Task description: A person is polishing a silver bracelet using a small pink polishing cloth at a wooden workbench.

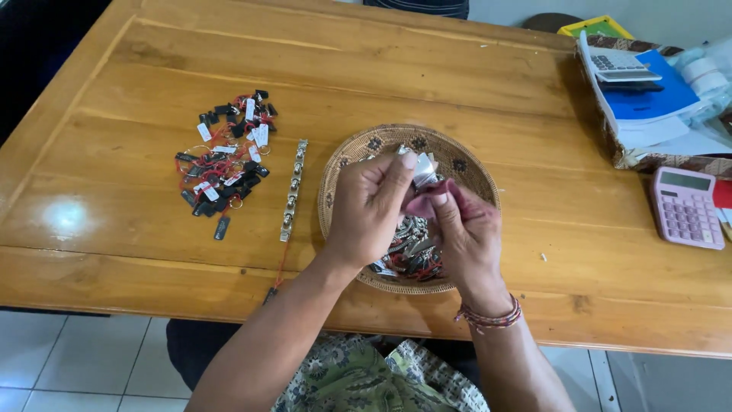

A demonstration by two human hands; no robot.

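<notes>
The wooden table (473, 252) fills almost the whole view. At its far right corner stands a box of papers (648, 114) with a grey calculator on top, and a pink calculator (685, 207) lies near it. In the middle sits a round woven basket (366, 149), holding a heap of small silver pieces with red strings (415, 255). To the left of the basket lies a silver link bracelet (292, 191), and further left a pile of small black tagged pieces (225, 164).

Both hands are above the basket. The left hand (370, 210) pinches a small silver piece (424, 172) between thumb and fingers. The right hand (465, 229) is closed on a pink cloth (427, 200), pressed against this piece.

I think the piece may slip, because the grip is only by fingertips; it would fall into the heap and mix with the others. Also a red string could catch in the cloth.
</notes>
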